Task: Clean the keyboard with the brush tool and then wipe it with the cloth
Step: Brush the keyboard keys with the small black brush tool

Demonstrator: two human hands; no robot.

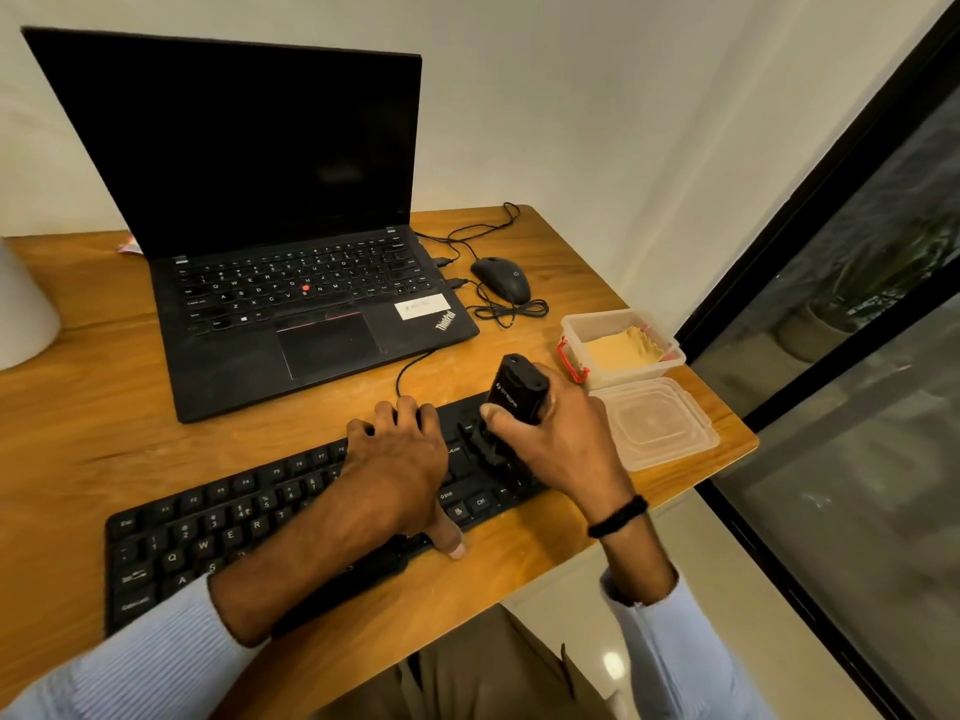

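Observation:
A black external keyboard [218,532] lies slanted across the near part of the wooden table. My left hand [400,459] rests flat on its right-middle keys, fingers spread, thumb hanging over the front edge. My right hand [561,433] grips a black brush tool [517,392] held upright, its bristle end pressed down on the keys at the keyboard's right end. A tan cloth [621,350] lies inside an open clear plastic box [574,324] to the right, beyond the keyboard.
An open black laptop [291,283] stands behind the keyboard. A wired black mouse [501,278] and looped cables lie to its right. The box's clear lid [654,426] rests near the table's right edge [748,439]. A white object [21,309] sits at far left.

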